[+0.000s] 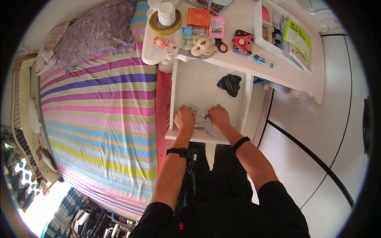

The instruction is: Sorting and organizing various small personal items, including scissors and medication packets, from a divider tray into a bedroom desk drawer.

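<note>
Both hands are inside an open white drawer [195, 77], near its front. My left hand [185, 117] is closed on a small clear plastic packet [193, 109] with small yellowish bits in it. My right hand [219, 116] grips a thin dark object with a pale tip [204, 115] that points left; its kind is too small to tell. Between and below the hands lie white papers [212, 130] and a thin dark cord at the drawer's front. A crumpled dark cloth [230, 84] lies at the drawer's back right.
The white dressing table [226, 56] bears tape rolls [165, 22], a red patterned box [198, 17], a plush bear [203, 45], scissors [221, 46], a red-and-black case [242, 43] and an organiser tray [259, 32]. A striped bed [101, 110] stands left, white cabinet doors [309, 119] right.
</note>
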